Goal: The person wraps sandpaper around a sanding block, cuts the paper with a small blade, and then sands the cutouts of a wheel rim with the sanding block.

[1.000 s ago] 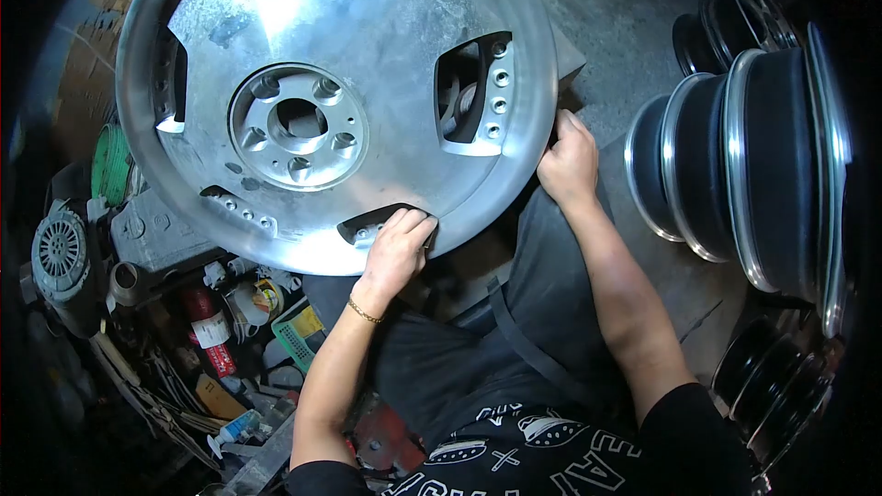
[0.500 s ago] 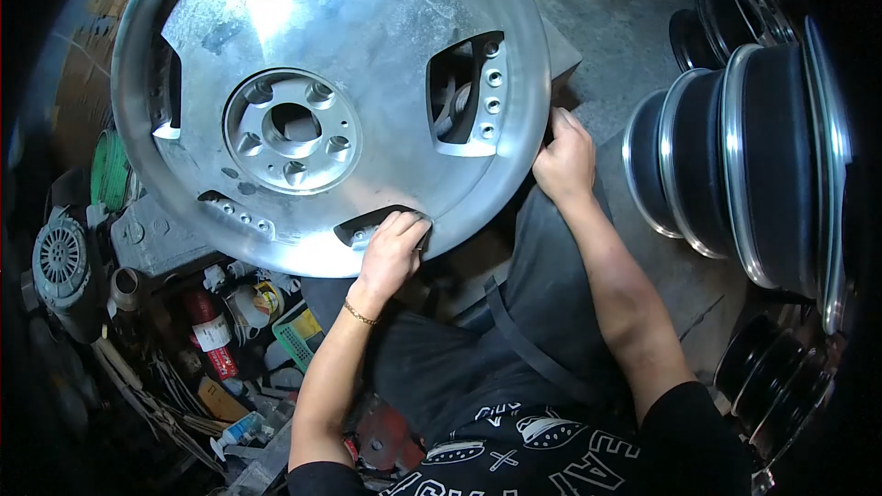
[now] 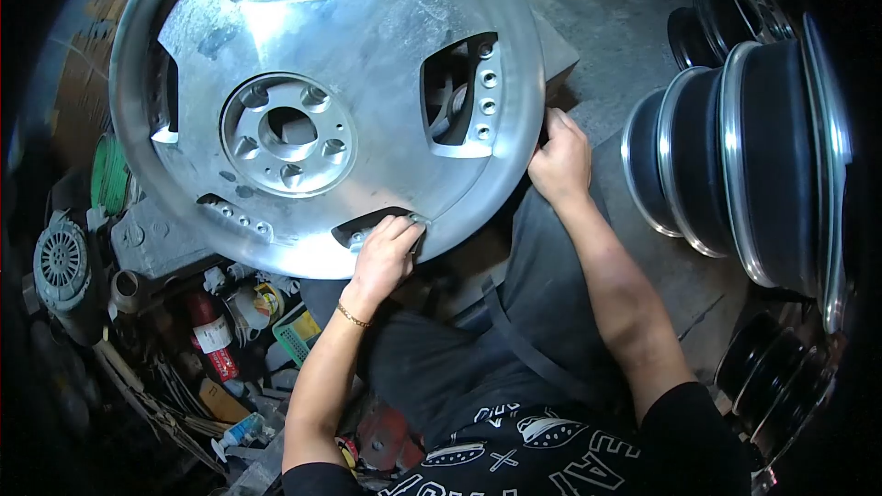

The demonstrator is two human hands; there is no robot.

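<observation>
A large bare-metal wheel rim (image 3: 386, 119) lies face up in front of me, with a recessed five-hole hub and cut-out windows lined with small bolt holes. My left hand (image 3: 386, 257) is at the edge of the window nearest me. Its fingers are pinched together and reach into the opening; a thin greyish piece seems to show beside the fingertips, too small to name. On the right, my right hand (image 3: 562, 161) is wrapped round the rim's outer lip, its fingertips hidden underneath.
Several wheel rims with polished lips (image 3: 735, 156) stand stacked on the right, and black rims (image 3: 772, 367) sit below them. At left are a grey motor-like housing (image 3: 62, 262), green coiled material (image 3: 110, 174), a red bottle (image 3: 211, 331) and cluttered tools.
The wheel rim has shifted slightly left, and my right hand has gone with it. My left hand has slid a little left and down along the window edge, still pinched.
</observation>
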